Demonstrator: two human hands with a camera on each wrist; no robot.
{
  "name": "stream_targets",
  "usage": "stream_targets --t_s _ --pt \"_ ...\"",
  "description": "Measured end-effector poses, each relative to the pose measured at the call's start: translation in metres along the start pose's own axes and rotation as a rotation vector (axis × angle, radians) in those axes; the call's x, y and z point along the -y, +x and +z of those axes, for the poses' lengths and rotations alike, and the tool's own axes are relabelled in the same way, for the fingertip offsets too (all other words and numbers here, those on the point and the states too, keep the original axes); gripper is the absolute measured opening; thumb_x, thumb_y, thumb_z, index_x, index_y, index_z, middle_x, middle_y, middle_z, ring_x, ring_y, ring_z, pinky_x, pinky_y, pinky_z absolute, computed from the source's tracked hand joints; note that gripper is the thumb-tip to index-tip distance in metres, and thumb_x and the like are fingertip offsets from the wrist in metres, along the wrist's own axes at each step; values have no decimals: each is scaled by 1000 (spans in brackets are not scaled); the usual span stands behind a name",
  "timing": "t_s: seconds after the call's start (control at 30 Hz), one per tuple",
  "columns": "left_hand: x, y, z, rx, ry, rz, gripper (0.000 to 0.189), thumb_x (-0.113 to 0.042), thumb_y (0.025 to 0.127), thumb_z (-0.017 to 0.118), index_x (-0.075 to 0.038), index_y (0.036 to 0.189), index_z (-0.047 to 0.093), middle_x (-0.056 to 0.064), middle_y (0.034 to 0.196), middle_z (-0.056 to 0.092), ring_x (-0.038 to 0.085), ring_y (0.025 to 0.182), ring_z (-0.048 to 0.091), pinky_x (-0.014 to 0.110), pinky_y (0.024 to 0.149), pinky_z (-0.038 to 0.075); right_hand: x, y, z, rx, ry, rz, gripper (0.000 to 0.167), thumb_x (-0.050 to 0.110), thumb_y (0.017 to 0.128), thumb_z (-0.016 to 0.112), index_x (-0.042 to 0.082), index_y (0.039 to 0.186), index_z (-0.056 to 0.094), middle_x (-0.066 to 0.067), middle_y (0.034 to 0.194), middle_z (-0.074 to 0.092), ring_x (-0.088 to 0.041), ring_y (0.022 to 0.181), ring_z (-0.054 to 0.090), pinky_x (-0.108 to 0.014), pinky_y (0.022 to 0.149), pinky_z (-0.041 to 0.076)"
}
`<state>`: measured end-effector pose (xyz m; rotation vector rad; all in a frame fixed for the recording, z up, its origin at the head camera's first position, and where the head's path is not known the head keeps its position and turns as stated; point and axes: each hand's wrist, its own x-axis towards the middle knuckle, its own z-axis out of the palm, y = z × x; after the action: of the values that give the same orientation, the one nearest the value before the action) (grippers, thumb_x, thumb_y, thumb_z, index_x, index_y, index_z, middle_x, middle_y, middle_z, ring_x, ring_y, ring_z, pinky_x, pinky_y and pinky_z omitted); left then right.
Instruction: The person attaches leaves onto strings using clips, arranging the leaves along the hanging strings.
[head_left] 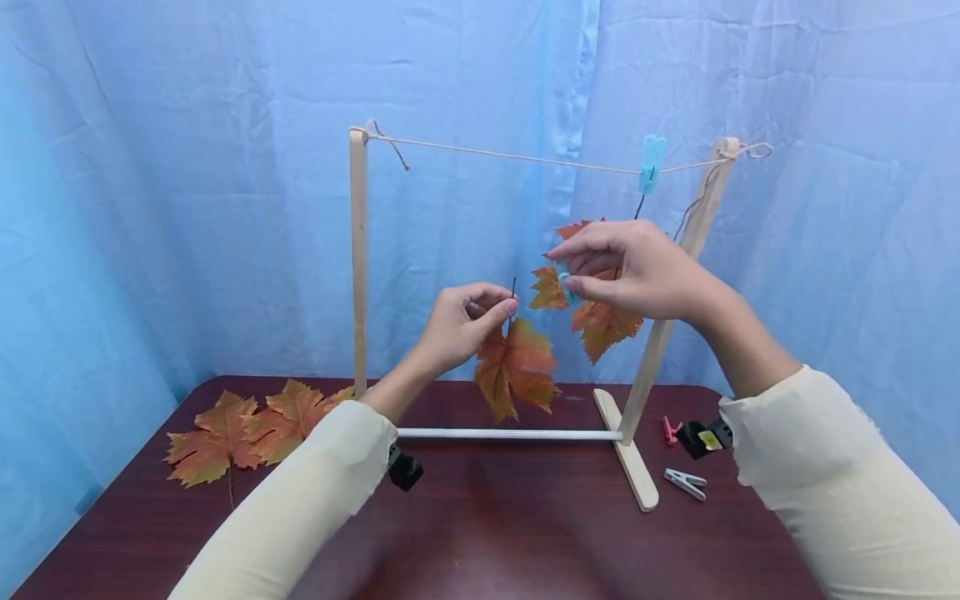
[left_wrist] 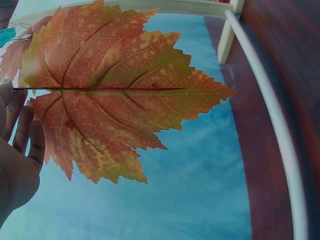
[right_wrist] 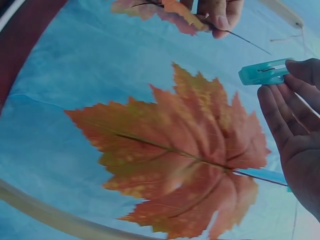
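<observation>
My left hand (head_left: 468, 323) pinches the thin dark stem of an orange-green maple leaf (head_left: 517, 367), which hangs below the fingers. In the left wrist view the same leaf (left_wrist: 120, 80) fills much of the picture. A teal clothespin (right_wrist: 264, 72) is held between the thumb and fingers of my right hand (head_left: 637, 267), a little to the right of that stem and apart from it. Behind the right hand, a second maple leaf (head_left: 606, 327) hangs by its stem from another teal clothespin (head_left: 652, 165) clipped on the string (head_left: 510, 156).
The string spans two wooden posts (head_left: 358, 258), joined low down by a white rod (head_left: 510, 434). Several maple leaves (head_left: 217, 442) lie on the dark table (head_left: 480, 533) at the left. A red clothespin (head_left: 670, 431) and a grey clothespin (head_left: 686, 483) lie right of the wooden foot (head_left: 637, 475).
</observation>
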<state>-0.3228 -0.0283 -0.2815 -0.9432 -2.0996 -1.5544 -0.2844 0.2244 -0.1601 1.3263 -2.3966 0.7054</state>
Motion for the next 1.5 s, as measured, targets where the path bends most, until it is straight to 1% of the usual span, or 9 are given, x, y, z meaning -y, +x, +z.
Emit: stream_targets --t_s 0.17,0.4,0.53,0.67,0.9,0.97,1.13,1.37,1.5 --pt "-9 15 1 -10 23 37 22 -23 101 69 -5 110 77 7 96 77 20 77 69 32 65 55 5 9 -13 -51 -25 2 29 -2 92 73 1 121 72 -7 108 74 -7 89 70 -20 76 56" --pt "-19 33 1 3 43 49 23 -25 101 68 -7 111 77 12 96 76 15 73 66 30 61 52 16 21 -28 -105 -10 59 27 1 93 72 3 120 73 -9 111 73 -7 93 68 -17 84 53" --pt "-25 42 0 11 54 56 24 -26 102 67 -7 112 77 10 97 76 16 75 67 30 61 52 21 29 -36 -133 -23 77 28 2 93 72 3 121 73 -9 114 72 -6 96 67 -17 90 52" --pt "-33 51 1 12 57 65 25 -26 101 67 -6 112 77 5 97 76 20 80 69 31 64 53 24 37 -45 -162 -40 83 29 3 94 73 3 122 73 -11 114 72 -4 94 68 -16 88 52" --pt "-42 67 3 38 53 43 26 -28 100 68 -6 111 77 7 98 76 22 84 70 30 68 54 25 45 -56 -234 -3 166 31 9 95 72 3 126 71 -7 112 69 -8 96 69 -16 90 52" --pt "-44 70 4 41 52 38 26 -28 100 69 -6 110 77 4 96 76 21 85 70 30 69 54 25 48 -58 -259 7 183 32 12 96 73 3 126 71 -6 112 69 -9 97 69 -17 90 52" --pt "-45 76 5 40 50 35 24 -26 100 69 -5 109 77 -1 93 75 15 83 69 30 70 55 23 55 -63 -324 -35 203 34 18 97 72 4 128 71 -6 115 70 -9 101 67 -21 96 52" --pt "-49 81 9 54 75 28 22 -28 99 69 -9 108 77 -3 92 75 19 86 70 29 72 55 20 61 -67 -401 -18 221 35 16 98 69 2 130 69 -9 122 68 -11 105 63 -26 103 49" --pt "-54 84 10 53 79 29 22 -27 100 69 -8 109 77 -1 91 75 16 84 69 29 72 56 19 64 -69 -413 -13 240 36 17 99 68 4 133 67 -12 130 66 -12 110 61 -26 106 47"
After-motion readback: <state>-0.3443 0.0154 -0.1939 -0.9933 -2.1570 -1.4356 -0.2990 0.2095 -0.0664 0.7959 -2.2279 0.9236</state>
